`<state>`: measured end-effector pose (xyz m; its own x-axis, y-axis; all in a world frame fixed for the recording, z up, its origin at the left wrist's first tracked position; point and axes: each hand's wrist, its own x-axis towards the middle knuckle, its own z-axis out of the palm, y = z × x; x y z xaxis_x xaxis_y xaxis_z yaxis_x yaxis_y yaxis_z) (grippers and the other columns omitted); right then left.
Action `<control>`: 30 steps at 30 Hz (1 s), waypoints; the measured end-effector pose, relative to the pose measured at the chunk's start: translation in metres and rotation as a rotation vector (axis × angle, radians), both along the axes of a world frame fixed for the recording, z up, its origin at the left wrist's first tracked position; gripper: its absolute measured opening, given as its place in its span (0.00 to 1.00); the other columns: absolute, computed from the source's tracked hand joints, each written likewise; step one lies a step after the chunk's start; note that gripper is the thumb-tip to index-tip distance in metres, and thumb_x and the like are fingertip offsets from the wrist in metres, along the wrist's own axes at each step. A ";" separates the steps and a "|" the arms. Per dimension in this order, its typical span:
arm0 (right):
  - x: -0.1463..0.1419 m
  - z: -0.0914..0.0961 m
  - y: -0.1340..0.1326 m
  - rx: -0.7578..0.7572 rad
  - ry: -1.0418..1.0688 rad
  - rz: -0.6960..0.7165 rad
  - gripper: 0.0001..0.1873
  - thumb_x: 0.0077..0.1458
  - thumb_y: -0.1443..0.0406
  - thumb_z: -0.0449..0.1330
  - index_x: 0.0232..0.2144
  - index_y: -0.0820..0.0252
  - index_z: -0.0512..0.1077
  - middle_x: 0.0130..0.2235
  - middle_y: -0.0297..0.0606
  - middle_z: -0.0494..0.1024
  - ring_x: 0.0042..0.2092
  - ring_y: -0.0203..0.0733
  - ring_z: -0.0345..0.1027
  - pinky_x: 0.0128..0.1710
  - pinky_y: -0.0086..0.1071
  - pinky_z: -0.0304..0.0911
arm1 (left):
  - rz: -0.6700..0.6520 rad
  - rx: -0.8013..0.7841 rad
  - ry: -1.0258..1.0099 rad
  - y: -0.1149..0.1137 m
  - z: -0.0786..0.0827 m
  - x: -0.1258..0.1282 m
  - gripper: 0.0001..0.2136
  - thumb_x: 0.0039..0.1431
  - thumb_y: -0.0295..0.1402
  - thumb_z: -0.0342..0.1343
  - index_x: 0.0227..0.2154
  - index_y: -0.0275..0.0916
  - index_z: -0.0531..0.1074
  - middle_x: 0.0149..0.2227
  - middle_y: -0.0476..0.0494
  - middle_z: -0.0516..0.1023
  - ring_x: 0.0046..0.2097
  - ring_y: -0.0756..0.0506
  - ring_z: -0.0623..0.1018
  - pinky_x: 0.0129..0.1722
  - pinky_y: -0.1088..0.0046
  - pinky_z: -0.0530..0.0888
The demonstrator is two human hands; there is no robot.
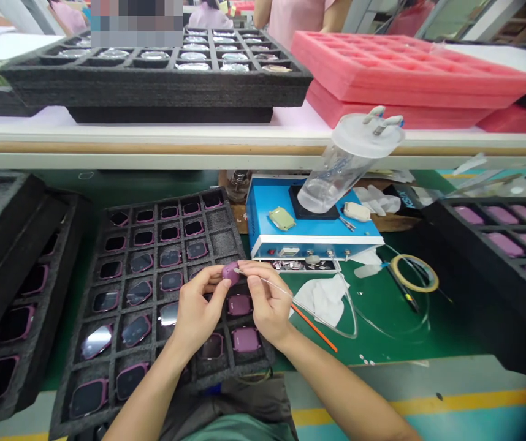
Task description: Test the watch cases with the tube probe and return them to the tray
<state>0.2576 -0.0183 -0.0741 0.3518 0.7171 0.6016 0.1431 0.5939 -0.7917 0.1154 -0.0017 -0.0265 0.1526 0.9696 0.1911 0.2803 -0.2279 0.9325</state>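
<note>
My left hand (200,309) pinches a small purple watch case (230,272) between thumb and fingers. Closed around the end of a thin clear tube (348,306) is my right hand (270,309), with the tip touching or very near the case's edge. The tube runs back to the front of a blue box (267,211). Beneath both hands lies a black foam tray (222,242) of purple-rimmed watch cases, many with dark screens up. Two purple cases, one of them this case (246,339), sit in the right column below my hands.
On the blue box stand a clear cylinder (331,171) and a pale green case (282,218). White tissue (322,299), an orange stick (314,329) and a tape roll (414,273) lie rightward. Foam trays flank both sides; a shelf (152,160) crosses ahead, with people beyond.
</note>
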 end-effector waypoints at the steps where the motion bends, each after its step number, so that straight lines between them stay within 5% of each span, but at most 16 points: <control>1: 0.000 0.000 0.000 0.003 -0.002 -0.001 0.10 0.70 0.66 0.57 0.43 0.55 0.79 0.44 0.42 0.84 0.49 0.46 0.81 0.51 0.44 0.78 | 0.001 0.002 0.002 0.000 0.000 0.000 0.10 0.63 0.36 0.63 0.43 0.39 0.81 0.40 0.42 0.88 0.41 0.43 0.87 0.40 0.69 0.83; 30: -0.001 -0.005 0.000 0.006 0.025 0.046 0.11 0.70 0.68 0.57 0.45 0.53 0.80 0.45 0.41 0.83 0.50 0.43 0.80 0.53 0.41 0.76 | -0.007 -0.004 -0.002 0.000 -0.006 -0.004 0.10 0.64 0.36 0.62 0.45 0.39 0.81 0.40 0.44 0.87 0.41 0.44 0.86 0.41 0.71 0.82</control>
<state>0.2567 -0.0185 -0.0788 0.3335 0.7291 0.5976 0.0956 0.6045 -0.7908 0.1117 -0.0020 -0.0329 0.1590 0.9694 0.1872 0.2764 -0.2257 0.9342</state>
